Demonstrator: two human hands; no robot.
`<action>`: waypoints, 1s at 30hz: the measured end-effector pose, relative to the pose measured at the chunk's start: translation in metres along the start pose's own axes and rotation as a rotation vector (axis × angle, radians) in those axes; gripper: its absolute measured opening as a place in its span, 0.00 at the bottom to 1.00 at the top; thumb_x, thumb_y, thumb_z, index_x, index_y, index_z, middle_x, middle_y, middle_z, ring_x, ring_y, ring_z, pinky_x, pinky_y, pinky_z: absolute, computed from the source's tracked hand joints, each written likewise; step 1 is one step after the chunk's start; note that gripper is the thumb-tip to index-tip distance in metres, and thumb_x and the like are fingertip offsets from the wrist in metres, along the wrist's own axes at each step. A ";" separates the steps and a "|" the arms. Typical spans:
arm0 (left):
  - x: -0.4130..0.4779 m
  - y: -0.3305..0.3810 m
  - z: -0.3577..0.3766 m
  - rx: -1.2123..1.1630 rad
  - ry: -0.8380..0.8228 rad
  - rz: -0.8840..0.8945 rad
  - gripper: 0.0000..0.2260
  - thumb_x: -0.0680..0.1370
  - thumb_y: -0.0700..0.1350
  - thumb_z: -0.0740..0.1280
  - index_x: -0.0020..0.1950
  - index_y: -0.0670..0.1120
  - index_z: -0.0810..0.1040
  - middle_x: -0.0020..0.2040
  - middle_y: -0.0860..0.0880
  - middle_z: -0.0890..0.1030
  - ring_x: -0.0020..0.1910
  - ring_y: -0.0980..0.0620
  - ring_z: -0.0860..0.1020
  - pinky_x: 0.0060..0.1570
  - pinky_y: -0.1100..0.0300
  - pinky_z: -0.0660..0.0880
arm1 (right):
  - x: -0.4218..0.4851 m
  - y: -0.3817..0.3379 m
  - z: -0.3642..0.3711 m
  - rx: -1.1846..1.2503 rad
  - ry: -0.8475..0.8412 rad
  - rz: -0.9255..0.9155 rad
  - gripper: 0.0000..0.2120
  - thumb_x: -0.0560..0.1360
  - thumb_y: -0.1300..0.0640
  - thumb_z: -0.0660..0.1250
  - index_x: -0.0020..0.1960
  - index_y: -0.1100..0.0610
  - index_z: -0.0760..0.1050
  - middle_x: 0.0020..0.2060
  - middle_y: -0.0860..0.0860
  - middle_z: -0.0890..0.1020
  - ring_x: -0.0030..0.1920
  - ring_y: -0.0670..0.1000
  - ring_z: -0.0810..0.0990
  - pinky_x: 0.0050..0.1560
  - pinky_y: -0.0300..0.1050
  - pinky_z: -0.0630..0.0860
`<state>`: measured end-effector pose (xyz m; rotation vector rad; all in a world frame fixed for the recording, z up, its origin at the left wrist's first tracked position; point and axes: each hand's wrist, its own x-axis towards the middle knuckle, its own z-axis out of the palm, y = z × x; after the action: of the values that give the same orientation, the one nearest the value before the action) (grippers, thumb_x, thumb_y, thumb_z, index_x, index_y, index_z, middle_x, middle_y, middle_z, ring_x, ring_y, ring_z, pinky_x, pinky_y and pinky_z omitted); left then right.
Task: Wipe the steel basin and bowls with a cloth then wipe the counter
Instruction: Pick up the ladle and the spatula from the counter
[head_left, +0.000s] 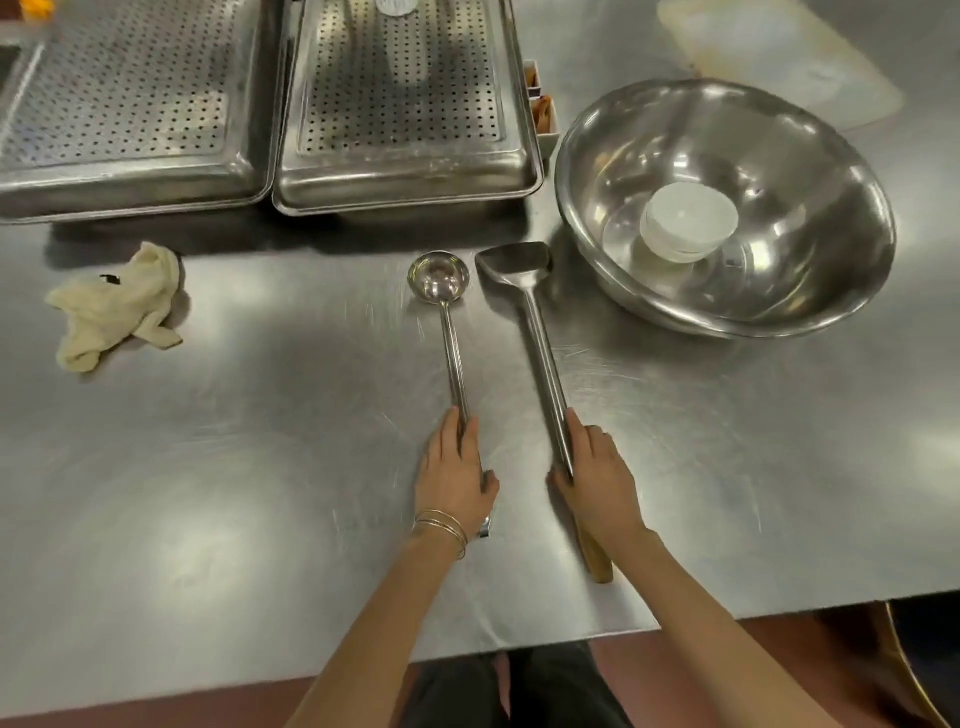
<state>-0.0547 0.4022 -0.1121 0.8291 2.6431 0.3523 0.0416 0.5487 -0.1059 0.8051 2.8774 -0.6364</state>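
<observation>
The left hand (453, 475) is lying flat on the handle of a long steel ladle (439, 291), and the right hand (597, 480) is grasping the handle of a steel spatula (519, 280) on the steel counter (234, 467). The crumpled cream cloth (117, 306) is lying far left, untouched. The big round steel basin (724, 208) is holding small white bowls (688, 221).

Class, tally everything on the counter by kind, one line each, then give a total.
Perforated trays: 2
Steel basin: 1
White bowls, stacked, number unclear: 1 stack
Ladle: 1
Spatula: 1
Cloth: 1
Cutting board: 1
Total: 8
</observation>
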 end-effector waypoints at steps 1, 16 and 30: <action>-0.001 -0.001 0.000 -0.021 0.014 -0.009 0.30 0.77 0.46 0.61 0.75 0.43 0.54 0.76 0.43 0.51 0.73 0.44 0.55 0.71 0.56 0.56 | 0.001 0.001 -0.001 0.034 -0.016 0.007 0.30 0.74 0.60 0.65 0.73 0.60 0.58 0.54 0.58 0.74 0.48 0.57 0.74 0.38 0.47 0.73; 0.004 -0.012 -0.008 -0.251 0.134 -0.277 0.23 0.78 0.38 0.60 0.72 0.38 0.60 0.60 0.37 0.70 0.41 0.40 0.77 0.42 0.48 0.78 | 0.007 0.014 -0.019 0.169 0.024 0.111 0.20 0.79 0.59 0.58 0.69 0.56 0.61 0.54 0.57 0.77 0.39 0.59 0.77 0.37 0.45 0.68; -0.064 -0.050 -0.055 -0.547 0.213 -0.146 0.19 0.73 0.34 0.67 0.65 0.40 0.73 0.55 0.42 0.79 0.50 0.45 0.78 0.49 0.67 0.67 | -0.078 0.005 -0.071 0.212 0.160 0.120 0.21 0.76 0.57 0.64 0.68 0.51 0.65 0.41 0.45 0.75 0.34 0.48 0.71 0.36 0.43 0.66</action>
<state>-0.0525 0.3173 -0.0631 0.4359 2.5651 1.1108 0.1131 0.5446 -0.0287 1.0941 2.9057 -0.9129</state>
